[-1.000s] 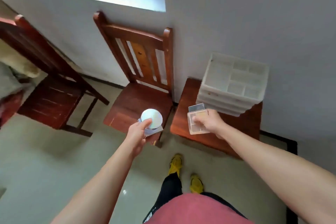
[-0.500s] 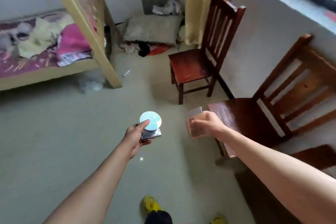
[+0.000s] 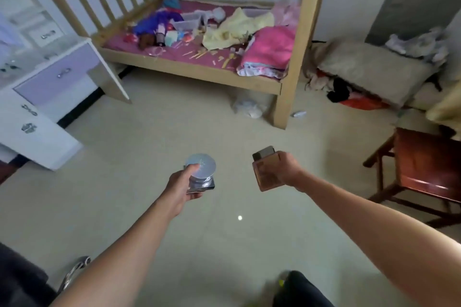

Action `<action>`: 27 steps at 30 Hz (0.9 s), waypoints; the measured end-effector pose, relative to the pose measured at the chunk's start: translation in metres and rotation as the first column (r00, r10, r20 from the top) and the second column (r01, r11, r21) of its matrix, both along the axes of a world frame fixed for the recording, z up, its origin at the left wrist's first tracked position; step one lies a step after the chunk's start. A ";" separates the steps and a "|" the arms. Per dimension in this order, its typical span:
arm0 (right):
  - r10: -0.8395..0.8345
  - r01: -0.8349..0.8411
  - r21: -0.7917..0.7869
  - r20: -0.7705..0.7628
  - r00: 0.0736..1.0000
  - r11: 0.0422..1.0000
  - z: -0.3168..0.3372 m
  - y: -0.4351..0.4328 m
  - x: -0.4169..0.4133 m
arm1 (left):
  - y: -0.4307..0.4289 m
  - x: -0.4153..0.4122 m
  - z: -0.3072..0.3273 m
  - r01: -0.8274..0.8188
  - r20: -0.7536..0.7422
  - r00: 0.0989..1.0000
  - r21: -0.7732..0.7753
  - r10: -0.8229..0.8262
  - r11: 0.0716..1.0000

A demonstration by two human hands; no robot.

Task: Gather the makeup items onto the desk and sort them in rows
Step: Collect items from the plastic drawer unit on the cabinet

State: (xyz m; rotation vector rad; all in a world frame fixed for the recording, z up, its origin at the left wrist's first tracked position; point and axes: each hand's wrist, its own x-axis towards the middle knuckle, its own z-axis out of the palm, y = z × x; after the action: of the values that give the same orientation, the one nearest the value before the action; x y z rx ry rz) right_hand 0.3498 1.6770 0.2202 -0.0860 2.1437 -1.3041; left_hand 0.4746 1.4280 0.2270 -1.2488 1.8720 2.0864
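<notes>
One round compact, one silver case, one palette, one bed, one desk and one chair.

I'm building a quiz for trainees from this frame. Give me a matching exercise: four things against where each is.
Things:
1 round compact
2 clear plastic case
3 pink blanket
4 purple drawer

Places:
A on the bed
B in the right hand
C in the desk, far left
D in the left hand

Pairs: 1-D, 2-B, 3-A, 4-C

Home bedroom: wooden bed, cluttered bedding, white desk, chair.
</notes>
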 end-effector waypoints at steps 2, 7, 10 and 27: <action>0.058 -0.058 0.032 -0.003 0.998 0.998 -0.005 -0.042 -0.025 | -0.031 -0.011 -0.006 -0.070 0.005 0.998 0.019 0.070 0.997; 0.192 -0.192 0.072 0.005 0.981 0.979 -0.022 -0.147 -0.109 | -0.115 -0.065 -0.016 -0.212 0.015 0.977 0.023 0.212 0.977; 0.265 -0.264 0.090 0.001 0.964 0.960 -0.031 -0.219 -0.176 | -0.171 -0.112 -0.017 -0.347 0.021 0.938 0.047 0.347 0.937; 0.651 -0.647 0.082 -0.066 0.756 0.758 -0.021 -0.637 -0.355 | -0.488 -0.214 -0.019 -0.688 -0.014 0.724 0.057 0.689 0.724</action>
State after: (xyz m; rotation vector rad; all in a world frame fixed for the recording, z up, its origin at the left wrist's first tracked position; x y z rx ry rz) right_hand -0.0056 1.0403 0.1987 -0.8144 1.9410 -0.8289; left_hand 0.2605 0.9396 0.2078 -2.1706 1.4670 2.4447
